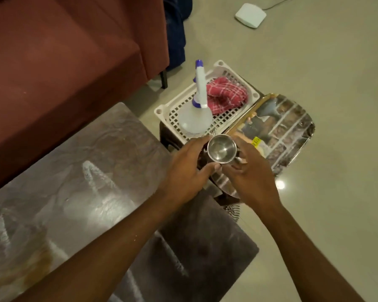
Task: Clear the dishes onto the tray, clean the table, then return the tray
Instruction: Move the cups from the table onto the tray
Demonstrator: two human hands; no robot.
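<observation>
A small empty steel cup (221,149) is held upright between both hands, above the near end of a printed picture tray (288,125) that lies on a dark stool. My left hand (188,168) grips the cup's left side with thumb and fingers. Around its right side, my right hand (248,171) is wrapped. The glossy dark table (79,184) fills the lower left, with streaks on its surface. A white slotted basket (234,73) holds a spray bottle (198,110) and a red checked cloth (226,94).
A maroon sofa (59,53) runs along the far side of the table. The basket and tray sit on a dark stool (165,138) right of the table. A white device (250,15) with a cable lies on the pale floor beyond.
</observation>
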